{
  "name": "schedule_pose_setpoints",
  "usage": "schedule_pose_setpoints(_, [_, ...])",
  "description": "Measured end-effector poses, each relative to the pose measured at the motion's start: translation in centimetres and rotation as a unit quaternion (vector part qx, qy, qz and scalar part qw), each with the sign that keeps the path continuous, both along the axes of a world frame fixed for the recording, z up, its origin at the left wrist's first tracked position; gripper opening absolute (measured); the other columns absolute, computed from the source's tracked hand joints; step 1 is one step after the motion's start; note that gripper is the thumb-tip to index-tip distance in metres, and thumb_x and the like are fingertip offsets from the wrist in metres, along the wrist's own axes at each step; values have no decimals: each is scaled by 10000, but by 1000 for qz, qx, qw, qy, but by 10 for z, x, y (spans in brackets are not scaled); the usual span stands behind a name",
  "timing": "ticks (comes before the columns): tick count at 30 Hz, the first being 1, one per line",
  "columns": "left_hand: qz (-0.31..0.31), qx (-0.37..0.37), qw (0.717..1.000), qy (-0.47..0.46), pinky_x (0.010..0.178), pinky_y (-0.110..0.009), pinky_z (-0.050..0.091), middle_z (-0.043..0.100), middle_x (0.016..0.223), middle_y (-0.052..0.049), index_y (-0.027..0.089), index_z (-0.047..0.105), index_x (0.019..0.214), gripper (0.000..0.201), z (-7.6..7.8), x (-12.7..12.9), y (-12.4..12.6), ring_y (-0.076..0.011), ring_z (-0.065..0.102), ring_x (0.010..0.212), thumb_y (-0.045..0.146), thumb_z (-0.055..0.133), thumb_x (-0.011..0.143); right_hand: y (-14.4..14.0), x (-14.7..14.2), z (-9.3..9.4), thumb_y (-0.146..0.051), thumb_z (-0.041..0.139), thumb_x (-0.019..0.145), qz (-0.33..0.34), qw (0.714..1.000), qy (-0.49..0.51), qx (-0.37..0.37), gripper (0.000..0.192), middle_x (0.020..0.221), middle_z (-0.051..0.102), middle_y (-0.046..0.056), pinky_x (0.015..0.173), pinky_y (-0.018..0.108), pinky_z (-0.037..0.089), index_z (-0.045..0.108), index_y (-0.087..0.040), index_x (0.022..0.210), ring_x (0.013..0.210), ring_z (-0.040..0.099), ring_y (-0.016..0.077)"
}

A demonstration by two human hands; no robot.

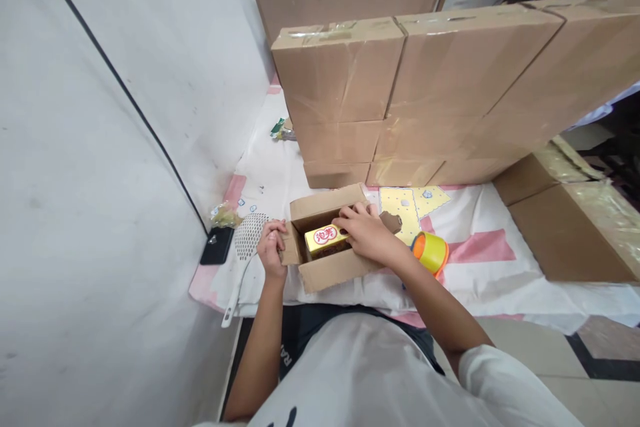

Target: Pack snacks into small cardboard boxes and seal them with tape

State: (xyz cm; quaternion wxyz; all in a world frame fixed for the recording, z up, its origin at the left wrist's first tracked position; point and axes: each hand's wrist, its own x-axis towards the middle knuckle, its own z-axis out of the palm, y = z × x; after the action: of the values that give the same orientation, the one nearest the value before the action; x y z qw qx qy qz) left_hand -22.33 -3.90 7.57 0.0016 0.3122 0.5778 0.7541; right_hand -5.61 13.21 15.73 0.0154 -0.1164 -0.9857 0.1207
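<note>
1. Right hand (367, 233): fingers curled, gripping the yellow packet (326, 237) inside the open carton (330, 240).
2. Left hand (271, 248): clasps the carton's left flap.
3. Carton: near edge of the sheet-covered table (480, 280).
4. Right: orange-yellow cup (431, 252).
5. Left: white slotted scoop (246, 247).
6. Far: stacked cardboard boxes (425, 93).

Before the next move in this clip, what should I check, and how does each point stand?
1. Small cardboard box open, flaps up: ok.
2. Left hand steadies the box's left end: ok.
3. Right hand rests on the yellow packet inside the box: ok.
4. Packet fully seated in the box: cannot tell, its right end is hidden by the hand.
5. Yellow-orange tape roll lies apart from the box, by the right wrist: ok.
6. White slotted scoop lies close by the left hand: not ok, could get bumped.
</note>
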Motion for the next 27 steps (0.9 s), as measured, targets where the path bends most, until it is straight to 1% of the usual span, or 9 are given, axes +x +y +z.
schedule_pose_setpoints(5, [2, -6, 1000, 16, 1006, -424, 500, 575, 827, -60, 191, 443, 528, 470, 2, 0, 3, -199, 585, 930, 336, 450, 974, -8, -1, -1, -72, 509, 871, -16, 1000, 1, 9, 392, 1159, 592, 111, 858, 426, 266, 647, -200, 1216, 1059, 441, 293])
schedule_pose_setpoints(11, [11, -31, 999, 35, 998, -442, 510, 571, 832, -66, 197, 430, 534, 466, 5, 0, 4, -204, 576, 917, 362, 441, 971, -9, -4, -2, -36, 484, 865, -11, 1000, 2, 24, 409, 1173, 593, 117, 845, 428, 272, 654, -195, 1200, 1054, 442, 290])
schedule_pose_setpoints(16, [-5, -12, 999, 31, 1020, -434, 488, 584, 856, -67, 190, 430, 539, 466, 5, 0, 5, -207, 583, 960, 345, 455, 978, -9, 2, 2, -108, 527, 898, -14, 1000, 3, -8, 423, 1209, 610, 111, 886, 442, 295, 641, -229, 1286, 1094, 461, 298])
schedule_pose_setpoints(18, [1, -19, 1000, 22, 1031, -426, 481, 598, 950, -75, 185, 476, 585, 449, 4, 3, 7, -219, 594, 1030, 400, 463, 979, -11, 13, 9, -194, 577, 915, -28, 999, 32, -24, 458, 1272, 610, 99, 922, 459, 307, 598, -262, 1367, 1148, 464, 311])
schedule_pose_setpoints(19, [9, -18, 1000, 11, 1028, -419, 485, 596, 1051, -83, 184, 528, 654, 426, 2, 5, 8, -231, 593, 1092, 451, 459, 977, -11, 22, 14, -239, 593, 924, -50, 997, 61, -24, 470, 1311, 604, 93, 945, 474, 310, 581, -279, 1392, 1183, 462, 320])
schedule_pose_setpoints(21, [29, -1, 999, -22, 998, -395, 504, 532, 1281, -91, 205, 609, 906, 398, -2, 13, 8, -251, 564, 1219, 556, 433, 970, -10, 43, 20, -312, 595, 946, -131, 980, 148, -11, 435, 1370, 586, 92, 990, 510, 310, 589, -294, 1380, 1240, 458, 339])
schedule_pose_setpoints(23, [55, 8, 997, -47, 960, -363, 515, 486, 1367, -92, 248, 571, 1153, 391, -7, 20, 6, -244, 551, 1253, 570, 450, 968, -5, 66, 19, -353, 571, 968, -231, 941, 246, -8, 378, 1371, 588, 104, 1020, 539, 321, 612, -290, 1338, 1250, 484, 342])
schedule_pose_setpoints(25, [54, -34, 997, -33, 947, -353, 507, 554, 1268, -89, 249, 569, 1198, 338, -13, 24, -2, -223, 582, 1176, 496, 464, 991, 5, 86, 9, -372, 546, 986, -272, 908, 312, -66, 380, 1330, 621, 104, 1042, 536, 360, 593, -293, 1355, 1242, 525, 321])
schedule_pose_setpoints(27, [11, -117, 993, 32, 983, -383, 484, 599, 1169, -88, 225, 646, 1103, 301, -17, 25, -13, -223, 587, 1126, 423, 436, 1017, 14, 97, -7, -373, 493, 1017, -243, 894, 330, -180, 390, 1313, 651, 81, 1070, 507, 401, 562, -311, 1396, 1258, 550, 284])
